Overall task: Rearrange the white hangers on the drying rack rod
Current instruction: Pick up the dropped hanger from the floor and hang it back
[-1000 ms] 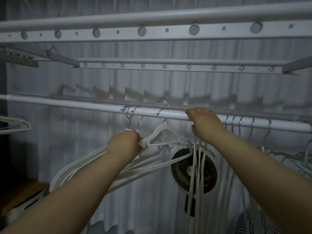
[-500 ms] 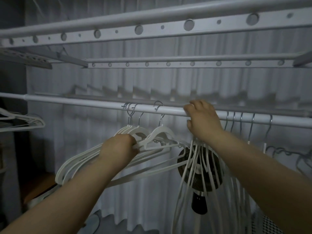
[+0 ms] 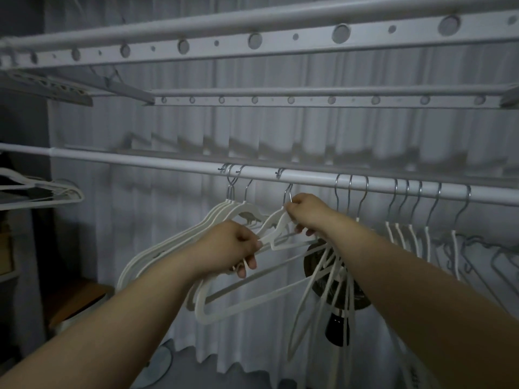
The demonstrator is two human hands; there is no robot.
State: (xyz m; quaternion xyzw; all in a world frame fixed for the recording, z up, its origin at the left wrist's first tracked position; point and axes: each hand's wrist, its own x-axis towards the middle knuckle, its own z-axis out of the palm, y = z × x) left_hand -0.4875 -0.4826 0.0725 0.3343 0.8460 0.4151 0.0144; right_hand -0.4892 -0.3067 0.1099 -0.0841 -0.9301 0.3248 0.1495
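Observation:
A white rod [image 3: 168, 163] runs across the view at mid height. A bunch of white hangers [image 3: 224, 209] hangs from it left of centre, turned flat toward me. One white hanger [image 3: 276, 224] hangs alone by its metal hook a little to their right. My left hand [image 3: 230, 248] grips the arms of the bunched hangers from below. My right hand [image 3: 306, 211] pinches the neck of the single hanger just under its hook. More white hangers [image 3: 407, 234] hang edge-on along the rod to the right.
Two perforated rack bars [image 3: 280, 42] run overhead. A dark round fan [image 3: 334, 290] stands behind the hangers, in front of a pale curtain. Another hanger [image 3: 42, 192] sticks out at the far left. A low wooden surface [image 3: 75, 301] lies at the lower left.
My right hand has come off the rod and dropped to the neck of the single hanger. That hanger's hook now sits settled on the rod. The view has shifted slightly left.

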